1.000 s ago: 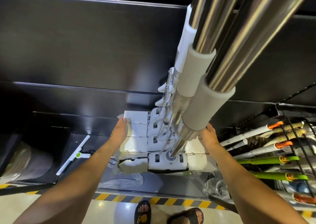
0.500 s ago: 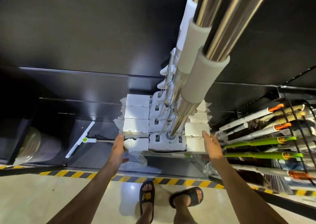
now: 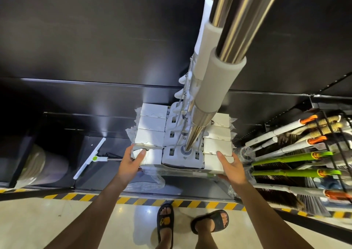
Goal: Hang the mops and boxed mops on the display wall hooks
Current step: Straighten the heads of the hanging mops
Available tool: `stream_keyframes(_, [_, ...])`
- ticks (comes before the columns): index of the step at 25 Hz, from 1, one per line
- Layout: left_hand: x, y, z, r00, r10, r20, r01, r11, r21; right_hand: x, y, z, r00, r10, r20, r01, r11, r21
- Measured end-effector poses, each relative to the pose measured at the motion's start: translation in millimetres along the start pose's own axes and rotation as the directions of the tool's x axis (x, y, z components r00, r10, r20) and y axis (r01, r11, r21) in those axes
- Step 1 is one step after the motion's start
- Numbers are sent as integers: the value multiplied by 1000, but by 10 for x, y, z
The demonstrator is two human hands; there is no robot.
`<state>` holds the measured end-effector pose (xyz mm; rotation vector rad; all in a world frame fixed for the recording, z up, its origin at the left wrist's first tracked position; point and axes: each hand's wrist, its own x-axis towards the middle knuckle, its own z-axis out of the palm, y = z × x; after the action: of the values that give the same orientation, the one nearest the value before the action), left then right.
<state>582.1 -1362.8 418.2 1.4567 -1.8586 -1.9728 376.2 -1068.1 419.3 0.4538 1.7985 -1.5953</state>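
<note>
— Hands, where are they?
— Both arms reach forward and down. The left hand (image 3: 133,159) clasps the left end of the front boxed mop (image 3: 182,156), thumb on top of its white carton, fingers wrapped round the outer corner. The right hand (image 3: 233,168) grasps the right end, thumb laid over the top edge, fingers underneath.
— Room around it?
— To the left, a white squeegee (image 3: 89,158) lies slantwise on the black lower shelf (image 3: 106,172), apart from the mop. Behind the front one, more boxed mops (image 3: 152,123) hang in a row back to the display wall (image 3: 95,39), packed touching. On the right, brooms (image 3: 293,157) with green and orange handles jut from a wire rack, near the right hand. Yellow-and-black floor tape (image 3: 133,200) runs along the shelf's front edge, with the person's sandals (image 3: 165,220) just before it.
— And the mop itself?
— It has a grey-white flat head with a small white carton at each end, and clear plastic (image 3: 150,180) crumpled beneath. Its chrome handle (image 3: 196,132) rises toward the camera with a white foam sleeve (image 3: 215,81) partway up. The top is out of view, so I cannot tell whether it sits on a hook.
</note>
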Motion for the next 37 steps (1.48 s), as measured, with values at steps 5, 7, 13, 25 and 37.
stream_keyframes(5, [41, 41, -15, 999, 43, -2, -43, 998, 55, 71, 54, 10, 999, -31, -16, 32, 999, 24])
stream_keyframes(7, [57, -6, -18, 1000, 25, 6, -25, 999, 47, 55, 4, 19, 1000, -24, -18, 24, 1000, 15])
stream_keyframes(13, [33, -51, 12, 1000, 4, 1, -4, 999, 41, 58, -82, -7, 1000, -31, 1, 31, 999, -24])
stream_keyframes(25, [192, 365, 219, 987, 118, -108, -109, 990, 85, 346, -221, 26, 962, -243, 121, 264, 942, -209])
stream_keyframes(37, [382, 503, 132, 989, 16, -146, -21, 999, -35, 395, -633, 24, 984, -171, -58, 147, 946, -289])
